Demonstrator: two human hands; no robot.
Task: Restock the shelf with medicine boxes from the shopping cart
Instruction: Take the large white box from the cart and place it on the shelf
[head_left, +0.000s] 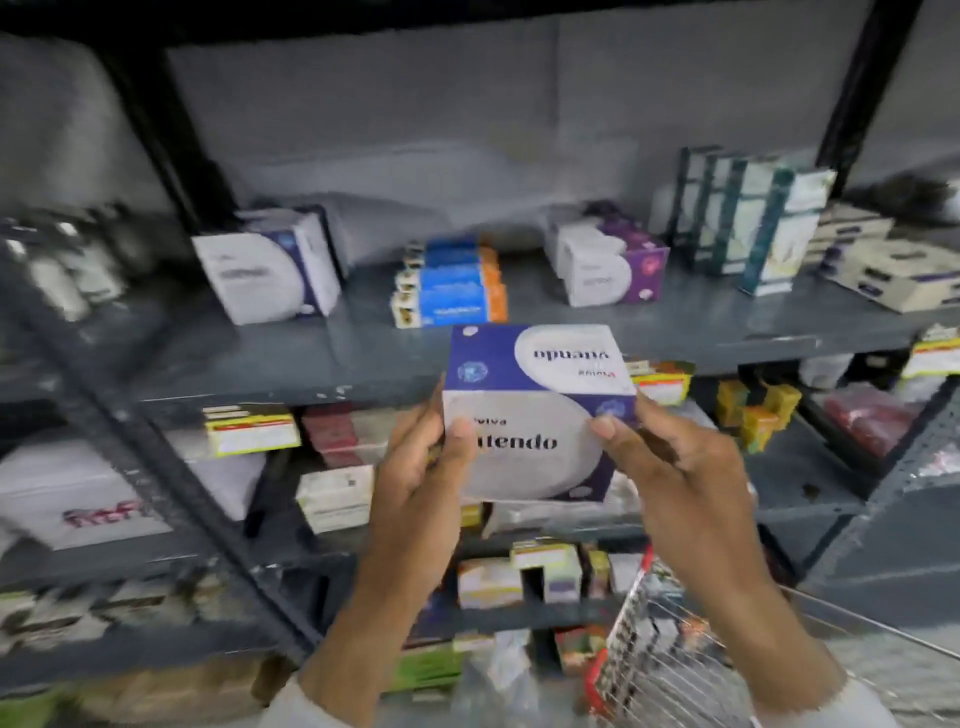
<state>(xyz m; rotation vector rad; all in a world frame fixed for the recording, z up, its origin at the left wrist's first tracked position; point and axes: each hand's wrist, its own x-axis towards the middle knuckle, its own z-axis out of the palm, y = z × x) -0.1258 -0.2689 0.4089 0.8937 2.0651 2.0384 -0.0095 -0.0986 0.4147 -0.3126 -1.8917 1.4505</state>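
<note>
Dim, even light; motion blur and wide-angle bending toward the edges, sharpest mid-frame.

grey back wall (415, 119) behind rack | plastic-wrapped bundle (78, 499) lower left, pinkish print, possibly lettering, blurred

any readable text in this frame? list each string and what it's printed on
"...tendo": front face of the blue and white box held in both hands; the first letters are hidden by the left thumb.
"...lva": small line above it on the same face, partly covered.
Top face of that box: the same print upside down, blurred.
Pink letters on the white package at lower left: too blurred to read.
Shelf boxes and price tags: too small or blurred.
</note>
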